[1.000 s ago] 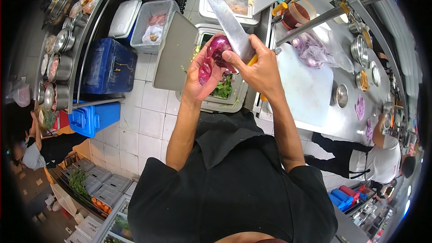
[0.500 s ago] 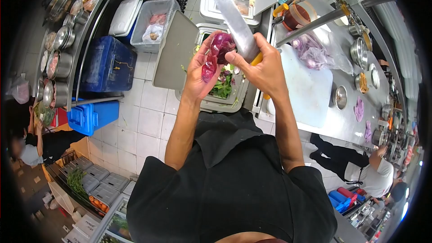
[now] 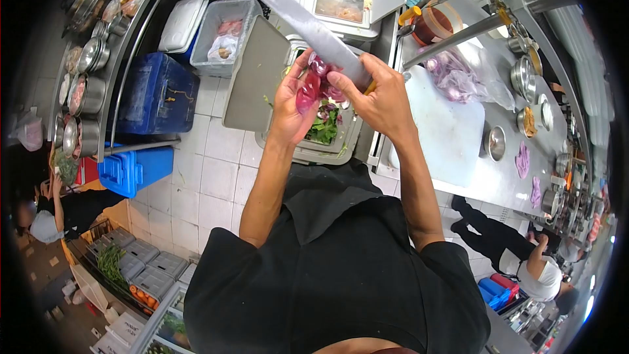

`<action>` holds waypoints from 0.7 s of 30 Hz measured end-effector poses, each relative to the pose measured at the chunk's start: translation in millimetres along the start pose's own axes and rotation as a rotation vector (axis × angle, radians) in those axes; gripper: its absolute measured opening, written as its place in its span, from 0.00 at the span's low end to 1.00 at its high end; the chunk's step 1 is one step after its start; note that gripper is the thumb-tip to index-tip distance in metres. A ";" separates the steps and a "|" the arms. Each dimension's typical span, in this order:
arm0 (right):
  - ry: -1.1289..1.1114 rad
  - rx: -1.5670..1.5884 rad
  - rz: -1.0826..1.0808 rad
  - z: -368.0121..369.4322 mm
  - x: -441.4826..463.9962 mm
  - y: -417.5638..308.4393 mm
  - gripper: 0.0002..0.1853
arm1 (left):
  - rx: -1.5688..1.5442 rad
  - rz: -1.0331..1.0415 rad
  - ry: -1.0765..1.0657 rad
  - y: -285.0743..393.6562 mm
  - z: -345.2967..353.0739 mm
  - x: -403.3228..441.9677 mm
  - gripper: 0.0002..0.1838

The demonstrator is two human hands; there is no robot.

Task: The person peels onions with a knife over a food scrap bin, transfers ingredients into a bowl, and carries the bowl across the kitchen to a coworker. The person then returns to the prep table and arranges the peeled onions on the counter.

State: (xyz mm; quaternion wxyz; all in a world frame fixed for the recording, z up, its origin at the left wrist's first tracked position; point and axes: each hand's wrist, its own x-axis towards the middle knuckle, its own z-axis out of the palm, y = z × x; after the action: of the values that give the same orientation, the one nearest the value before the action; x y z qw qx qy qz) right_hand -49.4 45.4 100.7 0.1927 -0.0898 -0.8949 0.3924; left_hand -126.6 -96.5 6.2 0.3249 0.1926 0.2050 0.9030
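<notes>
I have the red onion [image 3: 316, 64] up in the air between the two hands, right above the open bin [image 3: 321, 154], and that seems a sensible spot: loose bits have somewhere to drop, and leafy scraps [image 3: 324, 130] lie in there. The left hand [image 3: 291, 108] is palm up, its fingers [image 3: 296, 69] curled round the onion like a cradle, with a glossy red flap [image 3: 306, 95] against the palm; whether the flap is attached I can't tell. My right hand [image 3: 386, 101] is closed on the knife [image 3: 295, 18] close to the blade's heel, a short grip that I judge gives control of a long blade over a small round thing. The right thumb [image 3: 341, 84] lies against the onion, probably to steady it. A bit of yellow handle [image 3: 371, 87] shows; the hand hides the rest. The tip points ahead and to the left, which keeps it clear of both forearms.

The bin's lid [image 3: 252, 85] stands open on the left, leaving the mouth unblocked. On the counter [image 3: 501, 177] at my right, the cutting board [image 3: 445, 144] sits along the edge, handily near, with a crumpled plastic bag [image 3: 458, 78] at its far end and a metal bowl [image 3: 496, 142] just beside it.
</notes>
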 end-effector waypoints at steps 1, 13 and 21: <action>-0.008 0.027 -0.004 0.6 -0.4 0.6 0.26 | -0.050 0.010 0.002 -1.9 -4.5 0.4 0.29; 0.020 -0.070 -0.012 -6.7 8.3 3.8 0.37 | 0.009 -0.012 0.086 8.8 32.0 6.0 0.30; 0.048 -0.058 -0.018 -1.1 11.4 2.7 0.32 | 0.114 0.036 0.074 2.3 15.8 8.2 0.33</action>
State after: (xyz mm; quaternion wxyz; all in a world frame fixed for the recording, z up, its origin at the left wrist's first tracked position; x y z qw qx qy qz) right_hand -59.3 51.6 102.6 0.2149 -0.0969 -0.9018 0.3622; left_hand -126.1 -88.8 22.4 0.2891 0.1810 0.2644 0.9021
